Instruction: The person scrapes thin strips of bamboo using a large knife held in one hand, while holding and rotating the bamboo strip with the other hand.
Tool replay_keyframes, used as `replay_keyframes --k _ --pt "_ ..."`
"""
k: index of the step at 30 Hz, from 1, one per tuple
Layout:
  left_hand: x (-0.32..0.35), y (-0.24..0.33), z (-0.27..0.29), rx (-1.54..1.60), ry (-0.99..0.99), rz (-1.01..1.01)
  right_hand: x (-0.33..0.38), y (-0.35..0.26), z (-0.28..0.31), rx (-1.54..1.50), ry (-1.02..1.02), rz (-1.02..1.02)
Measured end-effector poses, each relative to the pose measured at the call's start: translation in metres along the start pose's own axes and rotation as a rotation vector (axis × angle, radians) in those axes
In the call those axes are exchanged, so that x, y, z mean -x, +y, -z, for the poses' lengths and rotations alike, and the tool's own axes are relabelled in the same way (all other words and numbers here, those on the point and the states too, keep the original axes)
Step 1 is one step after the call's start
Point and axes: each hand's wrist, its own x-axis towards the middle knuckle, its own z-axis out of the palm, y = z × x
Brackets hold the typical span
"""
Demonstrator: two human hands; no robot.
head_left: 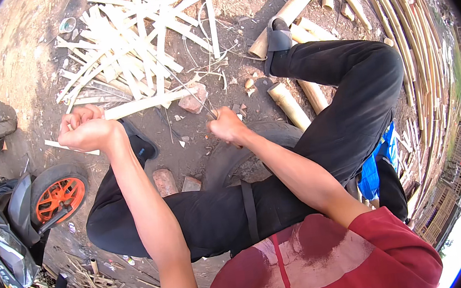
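Note:
My left hand (87, 128) is raised at the left with its fingers curled round a pale bamboo strip (145, 104). The strip reaches out to the right from behind the wrist, roughly level. My right hand (226, 126) is closed in a fist on a long, thin, dark blade (184, 85), seen nearly edge-on, like a knife. Its handle is hidden in the fist. From there the blade slants up and left, across the strip's right part; I cannot tell whether the two touch. A reddish brick piece (192, 98) lies below that crossing.
A heap of split bamboo strips (131, 53) spreads ahead. Thick bamboo poles (289, 106) lie by my right leg, and long poles (398, 30) along the right. A tyre (226, 155) lies between my legs. At the left stands a motorcycle with an orange wheel (61, 201).

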Motion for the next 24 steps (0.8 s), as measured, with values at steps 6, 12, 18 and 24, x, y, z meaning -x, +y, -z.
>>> replay_keyframes --k 6,12,18,24 --pt "0.030 0.004 -0.025 -0.005 -0.141 -0.022 0.015 -0.025 0.004 -0.156 0.066 0.474" --pt "0.044 0.005 -0.030 0.028 -0.180 -0.076 0.046 -0.050 0.020 -0.078 0.153 0.595" --pt "0.036 -0.004 -0.032 -0.019 -0.218 -0.140 0.016 -0.005 -0.018 -0.502 0.178 0.412" --pt "0.032 0.003 -0.027 0.033 -0.112 -0.060 -0.023 0.032 -0.017 -0.312 0.141 0.099"
